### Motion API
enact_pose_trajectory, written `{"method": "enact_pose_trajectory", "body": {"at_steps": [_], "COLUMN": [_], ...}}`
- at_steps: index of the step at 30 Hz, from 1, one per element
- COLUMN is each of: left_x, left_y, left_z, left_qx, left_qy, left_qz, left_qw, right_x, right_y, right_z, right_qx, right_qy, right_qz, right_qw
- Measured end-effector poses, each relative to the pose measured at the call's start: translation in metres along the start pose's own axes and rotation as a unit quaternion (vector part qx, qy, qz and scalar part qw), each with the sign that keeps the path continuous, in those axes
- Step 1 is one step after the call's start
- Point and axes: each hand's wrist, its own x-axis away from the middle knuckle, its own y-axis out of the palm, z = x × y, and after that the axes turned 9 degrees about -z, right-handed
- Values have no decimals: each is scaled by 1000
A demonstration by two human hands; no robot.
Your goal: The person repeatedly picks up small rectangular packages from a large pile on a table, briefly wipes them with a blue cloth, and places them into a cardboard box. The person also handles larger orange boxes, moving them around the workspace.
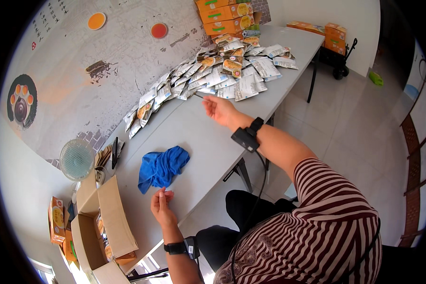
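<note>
A heap of silvery sachets [213, 78], some with orange and brown fronts, spreads along the far side of the grey table [199, 137]. Just short of the heap, my right hand [218, 110] reaches over the table with its fingers curled together. A thin dark bit shows at these fingertips, too small to name. My left hand [163, 208] is at the near part of the table, fingers loosely bent and apart, with nothing visible in them. Right beyond it lies a crumpled blue cloth [162, 166], separate from the hand.
An open cardboard box [116, 222] holding packs stands at the left, beside a fan [76, 160]. Orange cartons [227, 19] are stacked at the table's far end. More orange cartons [335, 38] sit on a black trolley [338, 61] on the floor.
</note>
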Motion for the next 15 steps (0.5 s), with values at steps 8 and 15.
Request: {"method": "enact_pose_trajectory", "body": {"at_steps": [8, 15], "left_x": [-2, -5], "left_y": [6, 12], "left_z": [1, 8], "left_qx": [-46, -84], "left_qy": [-14, -26], "left_qz": [-8, -5], "left_qw": [999, 996], "right_x": [-96, -147], "right_y": [-81, -125], "right_z": [-69, -84], "right_qx": [-123, -224], "right_qy": [-133, -159], "right_qz": [156, 149], "right_qw": [971, 950]}}
